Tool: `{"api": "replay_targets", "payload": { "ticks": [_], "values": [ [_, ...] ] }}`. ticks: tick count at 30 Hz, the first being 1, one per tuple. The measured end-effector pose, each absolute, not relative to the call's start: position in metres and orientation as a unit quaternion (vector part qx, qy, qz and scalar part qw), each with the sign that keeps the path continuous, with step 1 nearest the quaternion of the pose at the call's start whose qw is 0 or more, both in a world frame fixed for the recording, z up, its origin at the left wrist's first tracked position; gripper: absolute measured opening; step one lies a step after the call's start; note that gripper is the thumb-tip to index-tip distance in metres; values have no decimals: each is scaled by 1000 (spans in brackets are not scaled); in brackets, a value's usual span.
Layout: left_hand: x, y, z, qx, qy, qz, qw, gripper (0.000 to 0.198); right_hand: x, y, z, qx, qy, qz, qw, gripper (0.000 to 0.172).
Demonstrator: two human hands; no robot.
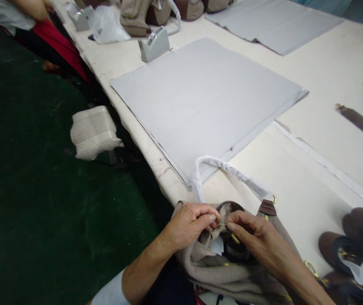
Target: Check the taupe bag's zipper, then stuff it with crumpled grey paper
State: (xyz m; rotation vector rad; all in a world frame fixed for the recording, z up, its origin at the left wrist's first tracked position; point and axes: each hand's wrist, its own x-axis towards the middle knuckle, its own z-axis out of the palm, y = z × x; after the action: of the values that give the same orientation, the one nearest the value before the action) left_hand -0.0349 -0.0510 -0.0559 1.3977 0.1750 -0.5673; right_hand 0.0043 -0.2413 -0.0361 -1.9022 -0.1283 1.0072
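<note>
A taupe ribbed handbag [241,279] lies open at the table's front edge, its lining showing. Its handle [219,163] is wrapped in white and arches up behind the opening. Over the bag's mouth, my left hand [194,222] pinches a small gold-coloured metal piece between thumb and forefinger. Close by on the right, my right hand [254,231] has thumb and forefinger pressed together at a thin pale strand beside that piece; its exact kind is too small to tell. A white tag [217,245] and a gold ring [235,239] show inside the bag.
Stacked grey sheets [209,97] cover the middle of the table [333,55]. Tape dispensers [156,44], a plastic bag [106,25] and more handbags [135,17] stand farther back. Brown straps [362,123] and dark brown items [333,250] lie right. A wrapped stool [94,131] and another person [9,15] are left.
</note>
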Motion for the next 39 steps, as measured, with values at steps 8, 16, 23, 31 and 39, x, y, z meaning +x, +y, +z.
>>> {"api": "replay_targets", "payload": {
  "ticks": [8, 16, 23, 31, 39],
  "values": [
    [-34, -52, -58, 635, 86, -257, 723, 23, 11, -240, -39, -749, -54, 444, 489, 29],
    [-33, -52, -61, 640, 90, -257, 719, 24, 15, -233, -37, -773, -74, 423, 467, 28],
    [-35, -56, -58, 661, 122, -254, 695, 25, 13, -228, -39, -797, -84, 382, 461, 29],
    [-36, -48, -32, 866, -1, -105, 489, 24, 6, -239, -31, -876, -176, 291, 341, 30],
    [-33, -37, -33, 965, -98, -48, 240, 23, -2, -280, -14, -952, -233, 167, 111, 24]
  ]
}}
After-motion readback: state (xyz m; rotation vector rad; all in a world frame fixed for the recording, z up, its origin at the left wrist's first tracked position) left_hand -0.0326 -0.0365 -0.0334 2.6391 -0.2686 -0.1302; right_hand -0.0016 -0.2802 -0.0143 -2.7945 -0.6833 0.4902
